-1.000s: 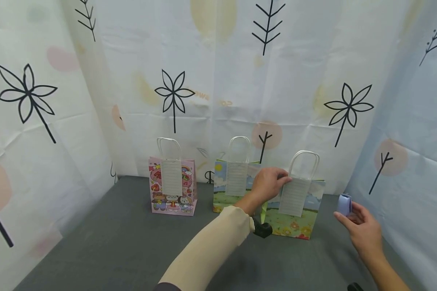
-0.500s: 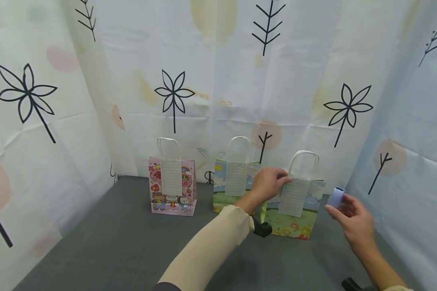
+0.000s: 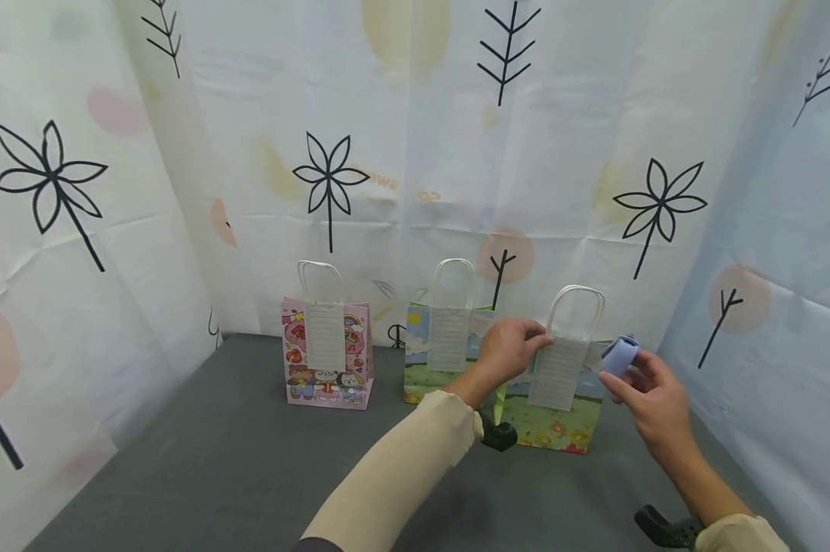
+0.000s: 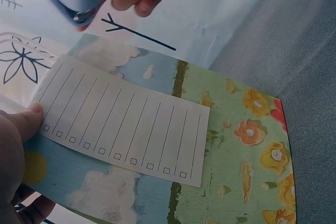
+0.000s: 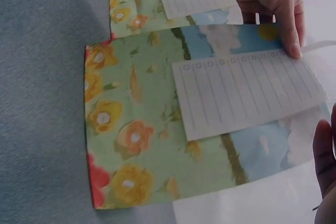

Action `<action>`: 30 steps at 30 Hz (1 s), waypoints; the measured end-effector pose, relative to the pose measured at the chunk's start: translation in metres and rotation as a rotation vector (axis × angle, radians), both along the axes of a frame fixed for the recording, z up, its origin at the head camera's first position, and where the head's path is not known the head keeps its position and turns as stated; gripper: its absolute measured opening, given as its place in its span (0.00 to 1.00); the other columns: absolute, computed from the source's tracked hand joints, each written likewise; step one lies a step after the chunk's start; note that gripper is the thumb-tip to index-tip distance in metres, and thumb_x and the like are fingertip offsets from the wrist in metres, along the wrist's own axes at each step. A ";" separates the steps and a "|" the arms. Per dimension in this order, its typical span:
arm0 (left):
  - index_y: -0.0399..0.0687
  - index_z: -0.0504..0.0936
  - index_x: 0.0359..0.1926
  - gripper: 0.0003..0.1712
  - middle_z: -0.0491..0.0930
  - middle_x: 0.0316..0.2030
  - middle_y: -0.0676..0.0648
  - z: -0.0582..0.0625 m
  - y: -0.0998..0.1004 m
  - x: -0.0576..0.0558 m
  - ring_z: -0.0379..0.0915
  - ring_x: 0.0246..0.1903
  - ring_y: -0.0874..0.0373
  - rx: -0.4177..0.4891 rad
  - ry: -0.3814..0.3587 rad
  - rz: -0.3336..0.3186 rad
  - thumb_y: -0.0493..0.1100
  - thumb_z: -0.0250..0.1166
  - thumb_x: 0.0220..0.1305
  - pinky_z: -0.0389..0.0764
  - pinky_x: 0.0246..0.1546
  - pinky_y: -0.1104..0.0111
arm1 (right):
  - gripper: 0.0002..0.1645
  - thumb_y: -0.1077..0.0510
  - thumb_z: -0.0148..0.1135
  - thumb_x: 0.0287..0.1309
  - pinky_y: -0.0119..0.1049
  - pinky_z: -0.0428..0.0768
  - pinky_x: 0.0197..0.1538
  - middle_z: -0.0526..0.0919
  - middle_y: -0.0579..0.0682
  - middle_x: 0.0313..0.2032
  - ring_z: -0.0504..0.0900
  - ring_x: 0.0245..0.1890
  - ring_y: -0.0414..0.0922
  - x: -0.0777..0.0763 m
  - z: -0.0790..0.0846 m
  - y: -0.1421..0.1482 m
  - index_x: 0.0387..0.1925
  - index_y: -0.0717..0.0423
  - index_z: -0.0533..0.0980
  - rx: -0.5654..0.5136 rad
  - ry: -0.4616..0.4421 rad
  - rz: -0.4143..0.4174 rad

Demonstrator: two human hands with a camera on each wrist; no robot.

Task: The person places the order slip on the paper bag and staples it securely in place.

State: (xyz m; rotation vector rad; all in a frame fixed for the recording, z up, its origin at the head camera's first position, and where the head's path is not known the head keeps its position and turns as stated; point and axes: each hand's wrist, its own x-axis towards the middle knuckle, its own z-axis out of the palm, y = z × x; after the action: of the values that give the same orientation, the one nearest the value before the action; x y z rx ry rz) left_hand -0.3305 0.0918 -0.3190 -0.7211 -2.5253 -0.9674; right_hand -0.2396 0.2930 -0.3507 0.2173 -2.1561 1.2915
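My left hand (image 3: 508, 349) pinches the top edge of a lined checklist sheet (image 3: 556, 376) against a paper gift bag (image 3: 549, 428) printed with a meadow and sky. In the left wrist view its thumb (image 4: 30, 119) lies on the sheet's corner, with other fingers behind the bag. My right hand (image 3: 657, 402) holds a small lavender stapler (image 3: 620, 356) between thumb and fingers, at the bag's upper right side. The left wrist view shows the stapler's mouth, with metal inside, apart from the sheet. The bag stands upright, its white handle (image 3: 577, 290) raised.
Left of this bag stands a second meadow bag (image 3: 418, 360), partly behind my left forearm, with a similar sheet. Farther left is a pink cartoon bag (image 3: 327, 389), also with a sheet. They stand on a dark grey table (image 3: 249, 460) before a patterned curtain (image 3: 408, 153).
My right hand has moved left and slightly up with the stapler, from beside the bag to its upper right edge, tilting the stapler. The left hand keeps its pinch in place.
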 end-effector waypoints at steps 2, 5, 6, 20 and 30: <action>0.59 0.89 0.43 0.12 0.84 0.37 0.63 -0.001 0.000 0.000 0.75 0.33 0.73 0.002 -0.002 0.002 0.54 0.64 0.65 0.71 0.31 0.77 | 0.28 0.61 0.67 0.60 0.25 0.77 0.32 0.75 0.35 0.44 0.78 0.35 0.32 -0.002 0.003 -0.001 0.58 0.64 0.68 0.011 -0.001 0.025; 0.59 0.89 0.42 0.12 0.84 0.36 0.63 -0.002 0.001 0.000 0.74 0.31 0.73 0.006 0.004 0.004 0.55 0.64 0.65 0.70 0.30 0.78 | 0.27 0.61 0.67 0.60 0.27 0.78 0.31 0.77 0.35 0.42 0.79 0.34 0.32 -0.006 0.008 -0.004 0.57 0.64 0.68 0.029 0.000 0.069; 0.59 0.89 0.42 0.12 0.84 0.36 0.63 -0.002 0.000 0.000 0.73 0.31 0.73 0.007 0.011 0.006 0.55 0.64 0.65 0.70 0.29 0.78 | 0.27 0.61 0.67 0.60 0.27 0.78 0.30 0.77 0.36 0.42 0.79 0.34 0.33 -0.007 0.010 -0.005 0.57 0.65 0.68 0.035 -0.001 0.085; 0.60 0.89 0.42 0.12 0.84 0.37 0.62 -0.003 0.000 -0.002 0.73 0.31 0.75 -0.013 0.073 0.011 0.56 0.64 0.65 0.68 0.28 0.80 | 0.29 0.63 0.65 0.62 0.34 0.79 0.26 0.78 0.39 0.45 0.80 0.27 0.44 -0.031 0.027 -0.007 0.62 0.64 0.66 0.128 -0.019 0.259; 0.59 0.89 0.43 0.12 0.84 0.39 0.62 -0.005 0.000 -0.005 0.75 0.33 0.74 -0.005 0.080 -0.016 0.55 0.64 0.65 0.70 0.30 0.80 | 0.31 0.61 0.65 0.63 0.35 0.78 0.24 0.76 0.68 0.51 0.81 0.31 0.51 -0.039 0.036 -0.012 0.62 0.67 0.63 0.309 -0.062 0.239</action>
State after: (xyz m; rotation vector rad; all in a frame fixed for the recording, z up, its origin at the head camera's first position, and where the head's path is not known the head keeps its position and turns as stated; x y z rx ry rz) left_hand -0.3351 0.0917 -0.3237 -0.7665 -2.4577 -0.9189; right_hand -0.2787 0.2813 -0.3143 0.5831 -2.4354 1.0934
